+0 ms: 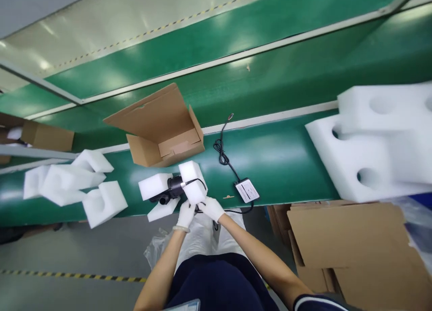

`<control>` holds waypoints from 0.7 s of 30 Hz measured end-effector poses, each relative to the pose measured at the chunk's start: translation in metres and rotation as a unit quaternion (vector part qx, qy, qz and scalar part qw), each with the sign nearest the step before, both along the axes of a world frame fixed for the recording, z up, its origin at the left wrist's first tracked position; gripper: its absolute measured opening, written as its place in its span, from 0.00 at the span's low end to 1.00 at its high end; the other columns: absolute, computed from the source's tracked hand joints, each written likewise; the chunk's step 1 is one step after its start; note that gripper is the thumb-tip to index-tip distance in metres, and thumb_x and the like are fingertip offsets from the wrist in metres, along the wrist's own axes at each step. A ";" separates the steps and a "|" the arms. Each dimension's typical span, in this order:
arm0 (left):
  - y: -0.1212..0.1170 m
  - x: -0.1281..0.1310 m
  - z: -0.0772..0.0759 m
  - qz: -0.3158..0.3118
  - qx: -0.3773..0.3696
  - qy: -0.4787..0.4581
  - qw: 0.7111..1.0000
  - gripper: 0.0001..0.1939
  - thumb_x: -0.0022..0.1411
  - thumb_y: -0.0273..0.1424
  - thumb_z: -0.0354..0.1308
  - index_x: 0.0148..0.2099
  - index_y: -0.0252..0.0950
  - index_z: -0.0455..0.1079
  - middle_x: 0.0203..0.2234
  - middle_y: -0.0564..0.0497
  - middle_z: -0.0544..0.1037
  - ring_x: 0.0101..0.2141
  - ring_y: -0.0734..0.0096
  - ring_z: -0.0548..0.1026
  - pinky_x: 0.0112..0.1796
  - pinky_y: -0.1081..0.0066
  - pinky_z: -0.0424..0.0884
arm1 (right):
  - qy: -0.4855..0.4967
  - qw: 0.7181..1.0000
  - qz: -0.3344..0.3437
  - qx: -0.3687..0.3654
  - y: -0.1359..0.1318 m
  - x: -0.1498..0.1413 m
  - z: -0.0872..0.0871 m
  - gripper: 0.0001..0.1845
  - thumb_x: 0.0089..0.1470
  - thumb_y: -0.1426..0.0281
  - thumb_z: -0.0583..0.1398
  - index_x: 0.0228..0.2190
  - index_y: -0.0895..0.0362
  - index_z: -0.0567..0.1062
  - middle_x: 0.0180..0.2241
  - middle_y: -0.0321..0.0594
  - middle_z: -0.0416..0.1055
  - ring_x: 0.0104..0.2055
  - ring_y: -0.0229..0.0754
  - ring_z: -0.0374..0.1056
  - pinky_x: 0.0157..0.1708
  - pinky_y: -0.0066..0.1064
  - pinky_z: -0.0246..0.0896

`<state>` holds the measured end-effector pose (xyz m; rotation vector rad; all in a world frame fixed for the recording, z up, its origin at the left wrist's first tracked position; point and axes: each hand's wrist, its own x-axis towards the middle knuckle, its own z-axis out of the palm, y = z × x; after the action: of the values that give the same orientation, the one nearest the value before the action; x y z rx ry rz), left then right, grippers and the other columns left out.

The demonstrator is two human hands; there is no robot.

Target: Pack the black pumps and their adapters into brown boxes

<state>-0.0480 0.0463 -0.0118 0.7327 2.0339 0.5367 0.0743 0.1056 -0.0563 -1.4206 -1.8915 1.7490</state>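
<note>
The left hand and right hand, both in white gloves, are together at the near edge of the green belt. The fingers of the right hand are closed on a black cable; the left hand's fingertips are bent beside it, but whether they grip it cannot be determined. The cable runs from the right hand to a power adapter, which lies label up on the belt, to the right of the hands.

Flattened cardboard is stacked at the near right, below belt level. Just beyond the hands, a black device lies on the belt between a left foam block and a right foam block. A lower foam piece sits on the near side of the device.

Loose foam pieces are grouped at the left; larger foam blocks are piled at the right. Behind the device stands a carton, flaps open. A bundled lead extends from the adapter to a plug near the white rail.
</note>
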 end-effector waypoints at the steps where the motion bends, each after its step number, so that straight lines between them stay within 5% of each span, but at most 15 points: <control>1: 0.004 -0.004 -0.002 0.012 0.004 -0.005 1.000 0.11 0.58 0.29 0.47 0.30 0.32 0.70 0.23 0.48 0.76 0.27 0.65 0.73 0.35 0.63 0.73 | -0.050 0.998 0.004 0.043 0.007 0.007 0.003 0.08 0.48 0.67 0.58 0.30 0.55 0.76 0.33 0.46 0.74 0.38 0.50 0.69 0.42 0.37 0.59; 3: 0.005 -0.009 -0.003 0.034 0.015 -0.016 0.999 0.11 0.57 0.29 0.49 0.30 0.32 0.71 0.21 0.49 0.75 0.25 0.67 0.72 0.34 0.65 0.72 | -0.123 0.982 0.013 0.144 0.024 0.017 0.009 0.15 0.46 0.68 0.59 0.39 0.58 0.75 0.38 0.50 0.73 0.41 0.51 0.68 0.43 0.39 0.59; 6: 0.001 -0.009 -0.003 0.063 0.034 -0.027 0.997 0.11 0.58 0.30 0.51 0.35 0.32 0.73 0.25 0.49 0.78 0.29 0.67 0.75 0.36 0.66 0.72 | -0.089 0.962 0.097 0.239 0.048 0.016 0.015 0.28 0.42 0.69 0.63 0.47 0.60 0.70 0.47 0.52 0.69 0.47 0.53 0.65 0.46 0.40 0.60; 12: -0.002 -0.015 -0.003 0.094 0.053 -0.003 0.994 0.09 0.58 0.28 0.53 0.35 0.33 0.74 0.35 0.45 0.80 0.38 0.64 0.76 0.42 0.66 0.71 | -0.022 0.936 0.227 0.269 0.072 0.006 0.012 0.15 0.46 0.70 0.62 0.39 0.57 0.76 0.45 0.50 0.70 0.49 0.53 0.63 0.46 0.42 0.60; 18: 0.011 -0.015 0.000 0.079 0.042 0.071 0.993 0.10 0.59 0.25 0.50 0.35 0.34 0.73 0.36 0.43 0.79 0.41 0.59 0.75 0.46 0.62 0.69 | 0.016 0.944 0.215 0.251 0.065 0.012 -0.004 0.19 0.47 0.73 0.58 0.44 0.58 0.73 0.47 0.51 0.68 0.50 0.52 0.63 0.48 0.44 0.61; 21: 0.020 -0.011 0.002 0.052 0.041 0.090 0.994 0.10 0.57 0.23 0.51 0.36 0.34 0.73 0.37 0.41 0.78 0.42 0.56 0.75 0.46 0.60 0.68 | -0.009 0.959 0.150 0.240 0.045 0.006 -0.012 0.25 0.46 0.69 0.60 0.48 0.60 0.69 0.50 0.54 0.66 0.52 0.55 0.63 0.50 0.46 0.61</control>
<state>-0.0594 0.0662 -0.0094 0.7505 2.2366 0.6371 0.0799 0.1505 -0.0684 -1.0143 -2.4258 1.2416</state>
